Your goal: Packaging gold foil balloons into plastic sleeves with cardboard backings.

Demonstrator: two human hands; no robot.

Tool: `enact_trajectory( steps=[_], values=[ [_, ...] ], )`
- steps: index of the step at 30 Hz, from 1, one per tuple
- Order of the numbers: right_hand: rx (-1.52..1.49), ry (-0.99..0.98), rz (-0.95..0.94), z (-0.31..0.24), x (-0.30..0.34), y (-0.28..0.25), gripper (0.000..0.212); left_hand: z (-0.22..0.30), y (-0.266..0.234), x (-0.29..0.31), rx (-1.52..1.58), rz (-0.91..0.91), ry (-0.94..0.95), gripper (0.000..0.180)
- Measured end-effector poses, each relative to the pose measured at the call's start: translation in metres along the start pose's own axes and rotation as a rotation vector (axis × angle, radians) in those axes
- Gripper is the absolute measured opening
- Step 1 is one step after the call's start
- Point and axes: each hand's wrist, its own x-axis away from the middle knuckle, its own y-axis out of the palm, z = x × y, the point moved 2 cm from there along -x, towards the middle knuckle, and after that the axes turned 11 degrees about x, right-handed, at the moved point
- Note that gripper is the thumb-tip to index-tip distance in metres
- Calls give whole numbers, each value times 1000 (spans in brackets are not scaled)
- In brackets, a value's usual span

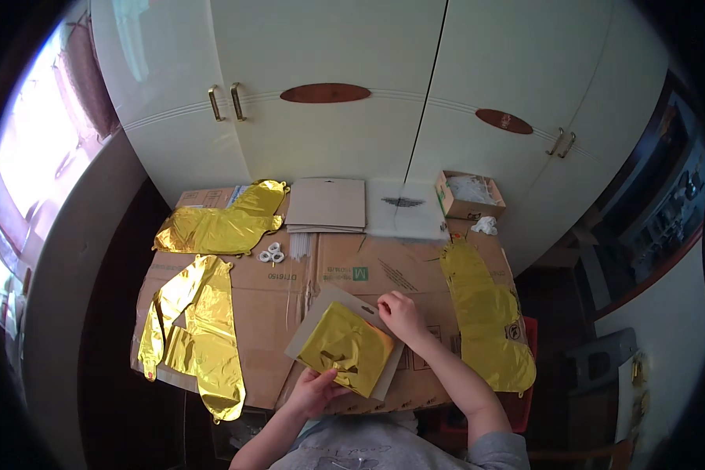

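Observation:
A folded gold foil balloon (338,338) lies on a grey cardboard backing card (306,332) with a hang hole near its top edge. My left hand (318,390) grips the lower left part of both, thumb on top of the foil and fingers underneath. At the card's upper right edge, close to the hang hole, is my right hand (402,316). Its fingers are curled closed, and whatever they pinch is hidden. The card is tilted above the front of the cardboard-covered table.
Flat gold foil balloons lie at the back left (225,225), front left (204,337) and right (486,313). Behind are stacked grey cards (327,205), clear plastic bags (406,205) and an open box (470,196). White rolls (272,253) sit beside thin white straws (299,245). Cabinets stand behind.

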Motion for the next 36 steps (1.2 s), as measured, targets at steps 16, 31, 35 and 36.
enact_trajectory(
  steps=[16,31,35,36],
  values=[
    [222,-136,16,-20,1,3,4,-2,-7,-3,-7,58,-16,31],
    [366,-321,99,-32,3,-1,6,10,0,-11,39,97,-54,31],
    [430,-367,95,-36,-3,2,3,9,-1,-10,24,104,-48,30],
    [436,-379,101,-36,-5,4,4,9,-3,-11,23,98,-51,30]
  ],
)
